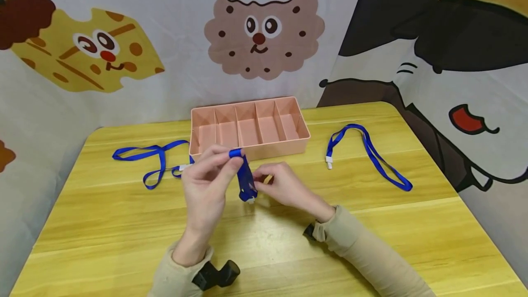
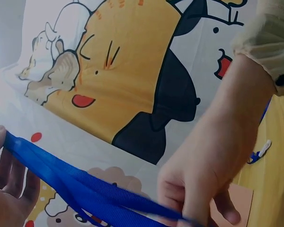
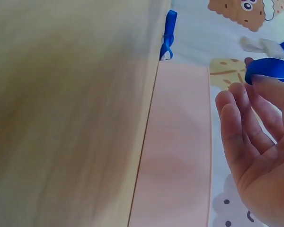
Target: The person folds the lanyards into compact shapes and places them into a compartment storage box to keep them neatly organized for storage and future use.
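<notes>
A blue lanyard point(image 1: 246, 175) hangs folded between my hands over the table's middle. My left hand point(image 1: 208, 187) pinches its upper fold between thumb and fingers. My right hand point(image 1: 284, 186) pinches the strap lower down, close to the lanyard's bottom end, where a bit of white clip shows. In the left wrist view, the strap point(image 2: 80, 179) stretches from my left fingertips across to my right hand point(image 2: 203, 175). In the right wrist view, a blurred white clip point(image 3: 265, 46) shows above the strap held at my right fingertips point(image 3: 258, 82).
Behind my hands stands a pink box point(image 1: 264, 150) divided into several compartments. A second blue lanyard point(image 1: 158, 150) lies loosely looped left of it, its end by the box. Another lanyard point(image 1: 373, 155) with a white clip lies on the right. A patterned cloth point(image 1: 173, 90) hangs behind the table.
</notes>
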`<state>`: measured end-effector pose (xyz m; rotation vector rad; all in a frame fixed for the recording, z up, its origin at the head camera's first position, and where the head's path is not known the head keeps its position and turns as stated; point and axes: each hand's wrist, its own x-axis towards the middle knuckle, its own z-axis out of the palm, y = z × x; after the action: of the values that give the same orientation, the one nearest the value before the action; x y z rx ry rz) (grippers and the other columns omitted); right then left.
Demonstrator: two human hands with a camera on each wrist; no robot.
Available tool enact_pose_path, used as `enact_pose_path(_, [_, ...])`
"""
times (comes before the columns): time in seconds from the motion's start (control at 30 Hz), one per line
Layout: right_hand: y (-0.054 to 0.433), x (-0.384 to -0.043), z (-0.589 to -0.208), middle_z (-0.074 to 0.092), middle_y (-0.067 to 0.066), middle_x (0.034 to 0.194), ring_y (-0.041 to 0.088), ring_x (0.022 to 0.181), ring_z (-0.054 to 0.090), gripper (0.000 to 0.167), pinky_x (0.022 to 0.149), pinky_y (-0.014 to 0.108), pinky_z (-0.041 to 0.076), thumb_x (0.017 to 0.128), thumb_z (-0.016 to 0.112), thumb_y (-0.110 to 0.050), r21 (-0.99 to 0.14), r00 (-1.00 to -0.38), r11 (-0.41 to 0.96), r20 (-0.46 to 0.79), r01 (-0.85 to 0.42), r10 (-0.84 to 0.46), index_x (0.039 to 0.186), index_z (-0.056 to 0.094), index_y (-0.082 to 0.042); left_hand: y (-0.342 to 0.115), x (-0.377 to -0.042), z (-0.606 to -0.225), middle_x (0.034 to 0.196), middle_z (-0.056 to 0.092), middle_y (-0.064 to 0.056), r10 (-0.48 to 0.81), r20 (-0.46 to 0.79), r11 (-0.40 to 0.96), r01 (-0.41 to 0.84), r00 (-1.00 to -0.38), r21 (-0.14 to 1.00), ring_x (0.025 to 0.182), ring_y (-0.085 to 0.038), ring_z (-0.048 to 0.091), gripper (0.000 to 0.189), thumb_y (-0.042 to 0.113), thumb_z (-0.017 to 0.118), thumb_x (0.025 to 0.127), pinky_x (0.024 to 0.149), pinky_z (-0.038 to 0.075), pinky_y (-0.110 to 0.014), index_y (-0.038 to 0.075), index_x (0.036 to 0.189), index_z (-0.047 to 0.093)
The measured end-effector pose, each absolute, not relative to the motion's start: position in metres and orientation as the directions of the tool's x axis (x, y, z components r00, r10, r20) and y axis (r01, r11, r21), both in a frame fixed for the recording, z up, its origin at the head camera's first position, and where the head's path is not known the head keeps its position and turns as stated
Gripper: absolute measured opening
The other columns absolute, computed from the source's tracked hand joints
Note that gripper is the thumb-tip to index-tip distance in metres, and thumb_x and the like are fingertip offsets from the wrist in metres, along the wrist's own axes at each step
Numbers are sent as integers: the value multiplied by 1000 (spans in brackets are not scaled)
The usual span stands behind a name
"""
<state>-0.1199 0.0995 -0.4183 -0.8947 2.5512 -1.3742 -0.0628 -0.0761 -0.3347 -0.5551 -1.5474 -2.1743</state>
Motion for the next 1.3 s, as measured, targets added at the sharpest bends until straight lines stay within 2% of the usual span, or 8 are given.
enact_pose_path(0.17, [111,-125,-409,81,7,101,17,93,74,15,70,23,62,96,76,-10,-808,-805,394,158,-438,-572,111,80,-9,-76,-64,-336,95,75,12,-96,526,-272,531,-845,802,88,-4,67,47,-15,66,94,75,54,-14,28,100,83])
enact_pose_path(0.33, [128,-124,-391,80,10,114,22,104,73,23,79,26,64,97,75,-11,-861,-812,336,139,-382,-566,120,78,-7,-76,-64,-338,94,73,12,-85,518,-271,520,-851,810,87,-3,65,42,-10,69,94,75,53,-13,29,99,83])
enact_pose_path(0.6, [128,-111,-373,76,16,126,16,120,71,30,94,33,63,95,76,-9,-890,-779,154,279,-429,-562,124,74,-3,-73,-66,-340,97,75,10,-59,521,-300,513,-851,804,90,-5,69,39,-11,69,94,80,57,-15,24,100,84])
enact_pose_path(0.73, [123,-105,-370,76,15,121,18,115,71,26,94,31,62,93,78,-4,-876,-776,142,321,-461,-543,119,76,-2,-73,-67,-340,98,75,10,-44,507,-292,497,-861,818,91,-6,70,41,-13,68,93,81,59,-17,24,100,84])
enact_pose_path(0.83, [121,-103,-370,78,16,117,28,109,73,24,94,31,61,92,78,-1,-863,-770,137,349,-486,-534,116,77,0,-72,-65,-339,98,75,10,-42,484,-265,477,-874,838,91,-6,70,38,-7,71,95,81,59,-17,29,99,83])
enact_pose_path(0.93, [119,-101,-370,79,15,113,26,105,73,22,94,31,61,91,77,2,-851,-768,135,376,-508,-518,113,77,-1,-72,-66,-339,97,75,11,-43,476,-256,470,-879,845,90,-5,70,35,-3,72,95,81,59,-16,30,99,83])
enact_pose_path(1.07, [116,-98,-370,79,12,106,11,100,73,16,91,30,62,92,74,4,-831,-772,135,424,-539,-473,106,79,-2,-71,-69,-342,98,75,10,-25,502,-300,485,-865,821,90,-5,71,36,-7,70,95,81,60,-17,25,100,83])
enact_pose_path(1.3, [109,-94,-373,79,15,99,14,90,73,10,84,30,64,93,73,6,-796,-772,144,498,-588,-396,98,79,0,-69,-66,-341,101,74,10,15,498,-315,469,-867,825,92,-5,71,36,-6,69,96,84,62,-18,26,103,83])
